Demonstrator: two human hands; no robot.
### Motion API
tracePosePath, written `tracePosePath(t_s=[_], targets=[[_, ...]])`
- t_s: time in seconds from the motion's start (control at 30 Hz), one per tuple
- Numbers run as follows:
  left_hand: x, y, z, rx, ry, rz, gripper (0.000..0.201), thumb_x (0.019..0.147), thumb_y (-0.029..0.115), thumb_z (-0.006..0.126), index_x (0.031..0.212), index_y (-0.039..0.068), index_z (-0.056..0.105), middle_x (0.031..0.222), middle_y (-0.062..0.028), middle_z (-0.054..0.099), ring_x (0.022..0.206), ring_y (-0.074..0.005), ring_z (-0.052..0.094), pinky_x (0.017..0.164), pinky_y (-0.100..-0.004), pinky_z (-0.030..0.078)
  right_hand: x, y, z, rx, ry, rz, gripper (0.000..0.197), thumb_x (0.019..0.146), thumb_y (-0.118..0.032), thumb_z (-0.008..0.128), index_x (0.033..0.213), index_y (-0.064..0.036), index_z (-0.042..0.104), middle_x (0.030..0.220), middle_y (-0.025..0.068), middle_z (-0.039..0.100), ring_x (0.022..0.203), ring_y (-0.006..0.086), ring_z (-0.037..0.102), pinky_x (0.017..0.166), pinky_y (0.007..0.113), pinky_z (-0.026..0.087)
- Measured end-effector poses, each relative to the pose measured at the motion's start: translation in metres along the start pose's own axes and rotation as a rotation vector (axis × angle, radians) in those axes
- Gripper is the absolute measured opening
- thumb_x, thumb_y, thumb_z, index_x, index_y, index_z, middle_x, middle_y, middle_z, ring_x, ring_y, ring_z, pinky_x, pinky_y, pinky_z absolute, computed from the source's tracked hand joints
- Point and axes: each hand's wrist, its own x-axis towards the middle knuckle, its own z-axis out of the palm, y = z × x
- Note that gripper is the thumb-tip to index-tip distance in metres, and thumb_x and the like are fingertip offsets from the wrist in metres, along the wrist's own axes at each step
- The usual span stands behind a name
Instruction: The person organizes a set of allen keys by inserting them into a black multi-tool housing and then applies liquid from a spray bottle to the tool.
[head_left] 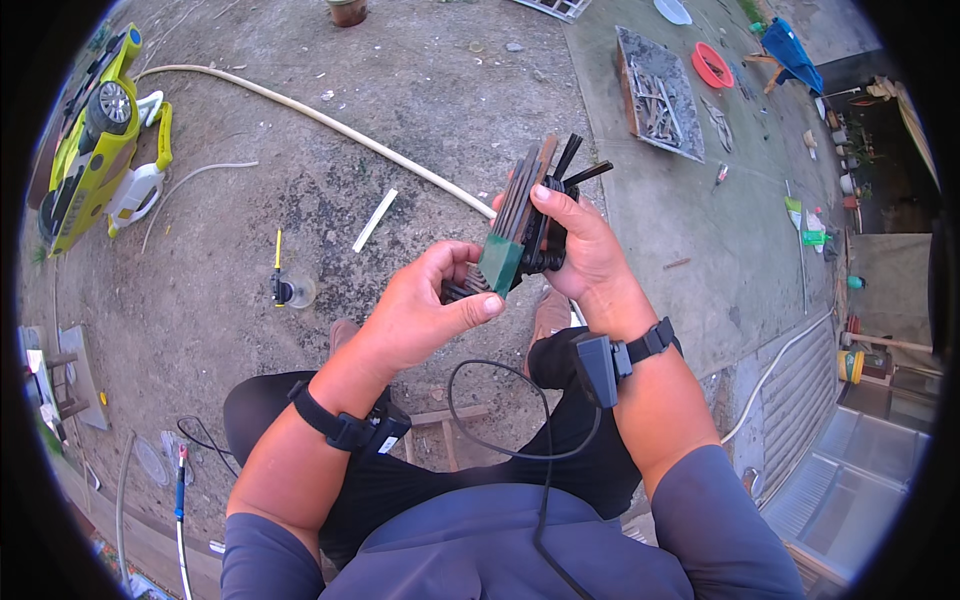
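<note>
I hold a bundle of rusty hex keys (518, 196) in a green holder (499, 263) in front of me. Their long ends point up and away, and short bent ends stick out below the holder. My left hand (415, 310) is closed around the lower end, thumb along the near side. My right hand (592, 248) grips the bundle from the right, its thumb near the long ends. Pressed against the bundle in that palm is a black folding hex key set (546, 255), some dark keys (588, 175) fanned out at its top. Part of it is hidden by my right fingers.
A pale hose (330, 122) runs across the dirt ground. A yellow-green toy car (95, 140) lies at far left. A spray bottle (296, 292) and white strip (375, 220) lie nearer. A tray of metal pieces (660, 100) and red basin (711, 64) sit at far right.
</note>
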Motion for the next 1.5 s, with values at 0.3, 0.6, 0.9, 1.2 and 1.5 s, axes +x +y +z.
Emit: tracePosePath(t_s=[0.3, 0.6, 0.9, 1.2, 1.5], targets=[[-0.003, 0.006, -0.002, 0.042, -0.001, -0.068, 0.043, 0.079, 0.02, 0.081, 0.105, -0.003, 0.055, 0.094, -0.0055, 0.062, 0.08, -0.0094, 0.06, 0.068, -0.0247, 0.052, 0.004, 0.001, 0.004, 0.056, -0.038, -0.012, 0.038, 0.091, -0.026, 0.061, 0.118, 0.0, 0.057, 0.109, 0.0181, 0.066, 0.099, 0.025, 0.066, 0.088, 0.039, 0.053], [-0.008, 0.009, -0.005, -0.026, -0.068, -0.104, 0.044, 0.079, 0.019, 0.08, 0.107, -0.003, 0.054, 0.092, -0.0057, 0.062, 0.08, -0.0102, 0.061, 0.068, -0.0247, 0.052, 0.0, -0.006, 0.012, 0.068, -0.069, -0.022, 0.039, 0.084, -0.019, 0.07, 0.118, -0.0047, 0.056, 0.108, 0.0131, 0.066, 0.093, 0.0199, 0.066, 0.082, 0.035, 0.054], [-0.01, 0.008, -0.004, -0.159, -0.189, -0.134, 0.045, 0.082, 0.015, 0.077, 0.114, -0.004, 0.052, 0.098, -0.0079, 0.062, 0.086, -0.0119, 0.062, 0.077, -0.0278, 0.054, -0.005, -0.007, 0.012, -0.039, -0.112, -0.02, 0.044, 0.085, -0.022, 0.07, 0.121, -0.0018, 0.055, 0.105, 0.0129, 0.066, 0.091, 0.0189, 0.065, 0.081, 0.033, 0.053], [-0.009, 0.008, -0.01, 0.038, -0.163, -0.017, 0.03, 0.084, 0.002, 0.07, 0.11, 0.001, 0.055, 0.101, -0.0052, 0.062, 0.094, -0.0116, 0.061, 0.082, -0.0267, 0.052, -0.003, -0.009, 0.004, 0.016, -0.083, -0.06, 0.039, 0.089, -0.021, 0.065, 0.12, 0.0006, 0.057, 0.098, 0.011, 0.067, 0.085, 0.0183, 0.066, 0.076, 0.031, 0.053], [-0.008, 0.002, 0.003, 0.208, -0.028, -0.06, 0.024, 0.082, 0.011, 0.075, 0.098, -0.003, 0.063, 0.094, -0.0073, 0.065, 0.086, -0.013, 0.064, 0.076, -0.027, 0.053, -0.002, -0.006, 0.008, -0.041, 0.003, -0.118, 0.036, 0.088, -0.019, 0.068, 0.118, -0.0009, 0.058, 0.096, 0.0089, 0.067, 0.082, 0.0156, 0.064, 0.075, 0.03, 0.053]])
